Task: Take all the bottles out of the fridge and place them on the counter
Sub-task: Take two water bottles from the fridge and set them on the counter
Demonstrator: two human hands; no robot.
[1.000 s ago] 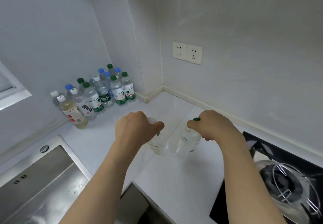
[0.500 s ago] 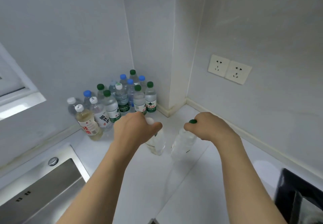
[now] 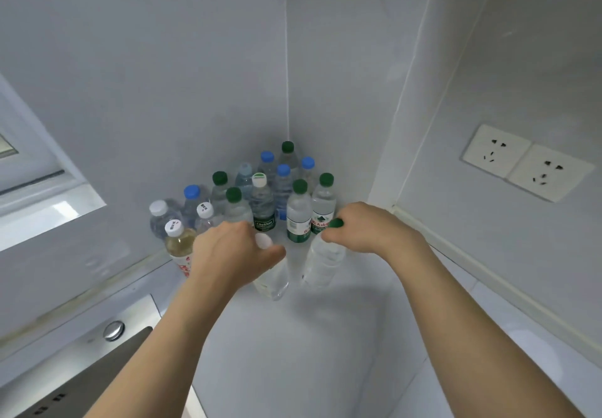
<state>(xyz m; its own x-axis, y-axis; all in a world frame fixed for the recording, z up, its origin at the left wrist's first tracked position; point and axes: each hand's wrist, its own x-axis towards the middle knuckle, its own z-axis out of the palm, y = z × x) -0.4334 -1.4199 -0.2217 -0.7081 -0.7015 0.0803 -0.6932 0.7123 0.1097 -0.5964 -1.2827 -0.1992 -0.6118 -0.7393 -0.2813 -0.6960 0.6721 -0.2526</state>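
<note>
While each grip is curled round a neck, left hand (image 3: 233,254) holds white-capped bottle (image 3: 272,279), right hand (image 3: 368,230) green-capped bottle (image 3: 322,263). Thin, likely slippery plastic; cluster (image 3: 260,196) at 12 o'clock on tabletop (image 3: 309,352).

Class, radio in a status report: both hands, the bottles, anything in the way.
Left hand grips white-cap bottle by the neck. Right hand grips green-cap bottle. Both low over counter. Bottle cluster fills the corner ahead.

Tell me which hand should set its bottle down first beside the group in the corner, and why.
Right, probably. The right hand holds its green-capped bottle by the neck, right beside the green-labelled bottles at the cluster's open front edge. The left hand and its white-capped bottle sit in front of the tea bottle.
</note>
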